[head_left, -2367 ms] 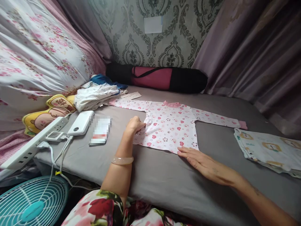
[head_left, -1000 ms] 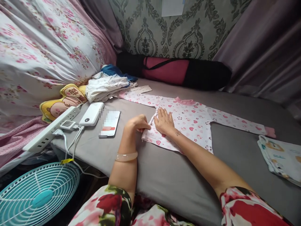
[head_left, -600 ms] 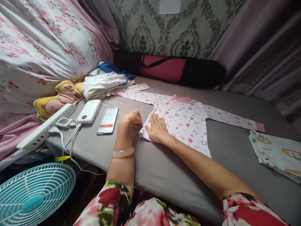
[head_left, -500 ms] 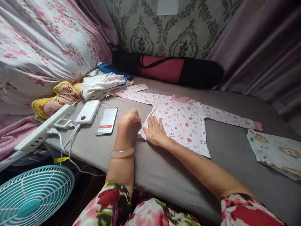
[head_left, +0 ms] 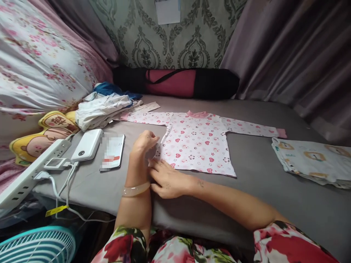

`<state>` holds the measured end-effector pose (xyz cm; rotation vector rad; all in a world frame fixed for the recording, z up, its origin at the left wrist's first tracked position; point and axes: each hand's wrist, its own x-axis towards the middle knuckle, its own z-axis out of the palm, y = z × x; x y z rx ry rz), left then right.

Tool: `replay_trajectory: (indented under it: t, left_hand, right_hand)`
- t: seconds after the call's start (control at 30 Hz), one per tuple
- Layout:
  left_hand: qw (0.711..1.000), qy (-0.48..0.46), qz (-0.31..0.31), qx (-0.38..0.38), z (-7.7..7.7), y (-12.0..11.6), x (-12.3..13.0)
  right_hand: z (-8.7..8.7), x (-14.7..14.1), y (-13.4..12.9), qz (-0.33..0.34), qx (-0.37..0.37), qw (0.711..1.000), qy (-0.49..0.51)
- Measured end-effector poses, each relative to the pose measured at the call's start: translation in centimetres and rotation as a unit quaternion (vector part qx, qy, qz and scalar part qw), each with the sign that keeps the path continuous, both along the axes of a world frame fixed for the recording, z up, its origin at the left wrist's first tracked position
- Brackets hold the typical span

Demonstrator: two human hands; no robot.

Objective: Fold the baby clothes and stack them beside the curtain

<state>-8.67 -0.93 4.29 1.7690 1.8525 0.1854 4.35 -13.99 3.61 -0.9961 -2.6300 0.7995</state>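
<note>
A child's long-sleeved shirt (head_left: 196, 146), white with pink hearts and flowers and pink collar and cuffs, lies spread on the grey sheet with its sleeves out to both sides. At the shirt's left side edge, my left hand (head_left: 144, 144) has its fingers closed on the fabric. A pale bangle (head_left: 135, 190) circles that wrist. My right hand (head_left: 168, 180) rests at the lower left corner of the hem, its fingers over the edge and the thumb apart from them. The fingertips are partly hidden by the left wrist.
Left lie a phone (head_left: 113, 152), a white power bank (head_left: 87, 145), a power strip (head_left: 35, 168), a yellow cushion (head_left: 44, 137) and rumpled clothes (head_left: 102, 109). A folded cloth (head_left: 312, 159) lies right. Behind is a long black-and-pink bag (head_left: 175, 83); a fan (head_left: 38, 244) stands lower left.
My right hand has slid off the shirt's front down to the hem corner. My left hand has come against the shirt's side edge. The view has shifted to the right.
</note>
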Motion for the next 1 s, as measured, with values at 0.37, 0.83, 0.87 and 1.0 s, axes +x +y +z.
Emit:
replay_trajectory:
  t: [0.37,0.83,0.87,1.0]
  left_hand:
    - [0.949,-0.032,-0.225,0.218,-2.6,-1.8,7.3]
    - [0.958,0.119,-0.221,0.142,-5.7,-2.6,9.6]
    - [0.958,0.120,-0.221,0.137,-5.7,-2.7,9.6]
    - [0.957,0.122,-0.222,0.140,-5.7,-2.7,9.6]
  right_hand:
    - [-2.9,8.4,3.8,-0.266,0.066,0.956,-0.103]
    - [-4.2,16.4,3.5,-0.350,0.056,0.918,-0.179]
    - [-4.3,17.0,3.6,-0.360,0.055,0.913,-0.183]
    - [-4.4,18.8,4.2,-0.407,0.051,0.888,-0.207]
